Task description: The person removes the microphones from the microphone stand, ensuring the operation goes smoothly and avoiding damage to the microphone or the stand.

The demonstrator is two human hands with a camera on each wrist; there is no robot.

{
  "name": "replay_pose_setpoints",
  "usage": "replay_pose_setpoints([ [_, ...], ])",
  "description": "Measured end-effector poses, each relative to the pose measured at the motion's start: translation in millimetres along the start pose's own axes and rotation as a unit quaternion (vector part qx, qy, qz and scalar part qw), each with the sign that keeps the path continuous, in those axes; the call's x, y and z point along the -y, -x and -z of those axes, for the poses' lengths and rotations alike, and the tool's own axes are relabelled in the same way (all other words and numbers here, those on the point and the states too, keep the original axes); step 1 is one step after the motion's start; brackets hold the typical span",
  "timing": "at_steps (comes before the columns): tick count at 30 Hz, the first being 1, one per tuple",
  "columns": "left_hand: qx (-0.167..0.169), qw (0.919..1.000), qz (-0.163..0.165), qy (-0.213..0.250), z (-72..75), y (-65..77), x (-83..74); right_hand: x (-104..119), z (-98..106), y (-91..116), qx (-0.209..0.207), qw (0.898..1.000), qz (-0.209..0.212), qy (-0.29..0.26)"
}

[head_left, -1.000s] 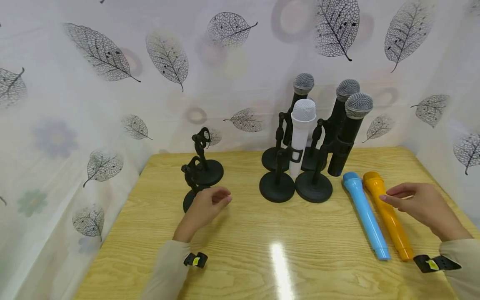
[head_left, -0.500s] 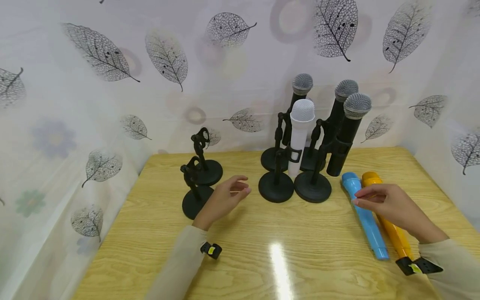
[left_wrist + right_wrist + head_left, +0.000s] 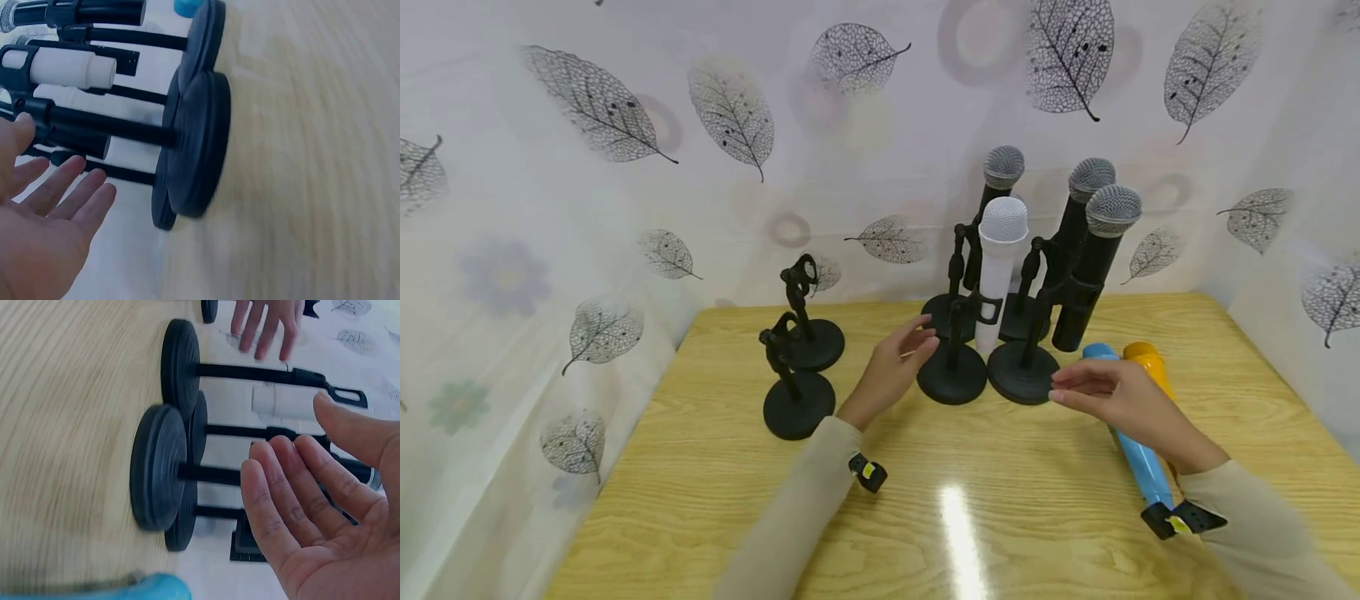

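Observation:
A white microphone [image 3: 997, 267] leans in the clip of a front black stand [image 3: 952, 375]. My left hand [image 3: 889, 367] hovers just left of this stand, fingers apart and holding nothing. To its right, a front stand [image 3: 1024, 377] carries a black microphone [image 3: 1093, 258] with a silver mesh head. My right hand [image 3: 1123, 404] is held beside that stand's base, fingers loosely bent around air; the right wrist view shows its palm [image 3: 350, 569] facing the stands. Under the right forearm lie a blue microphone [image 3: 1142, 467] and an orange microphone [image 3: 1146, 360], both partly hidden.
Behind the front pair stand two more black stands holding a black microphone [image 3: 1002, 171] and another black microphone [image 3: 1086, 187]. At the left are a rear stand [image 3: 820, 343] and a nearer stand [image 3: 797, 404] with bare clips. A leaf-patterned cloth [image 3: 737, 208] backs the wooden table [image 3: 880, 533].
My left hand has moved right and forward from the bare stands to the group with microphones. My right hand has moved left from the orange microphone, past the blue one, toward the front-right stand.

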State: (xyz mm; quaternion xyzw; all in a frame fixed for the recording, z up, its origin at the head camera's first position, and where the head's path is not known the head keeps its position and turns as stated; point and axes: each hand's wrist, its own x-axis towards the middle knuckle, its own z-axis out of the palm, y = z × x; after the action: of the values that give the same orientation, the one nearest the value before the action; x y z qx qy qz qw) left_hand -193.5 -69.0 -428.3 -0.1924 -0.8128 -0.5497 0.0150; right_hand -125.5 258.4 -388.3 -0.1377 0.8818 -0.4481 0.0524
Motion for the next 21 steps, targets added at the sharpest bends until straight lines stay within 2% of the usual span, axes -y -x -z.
replay_pose_setpoints([
  [6,-0.015,0.9996,-0.015,0.02,-16.8,-19.6,-7.2,12,-12,-14,0.001,1.0,0.01,-0.017],
  [10,-0.018,0.9995,-0.012,0.022,-24.2,-27.9,-10.5,17,-17,-22,0.005,0.999,0.012,-0.037],
  [21,-0.023,0.9997,-0.007,-0.005,-30.5,-35.1,-10.9,30,-23,-37,-0.011,0.998,0.008,-0.061],
])
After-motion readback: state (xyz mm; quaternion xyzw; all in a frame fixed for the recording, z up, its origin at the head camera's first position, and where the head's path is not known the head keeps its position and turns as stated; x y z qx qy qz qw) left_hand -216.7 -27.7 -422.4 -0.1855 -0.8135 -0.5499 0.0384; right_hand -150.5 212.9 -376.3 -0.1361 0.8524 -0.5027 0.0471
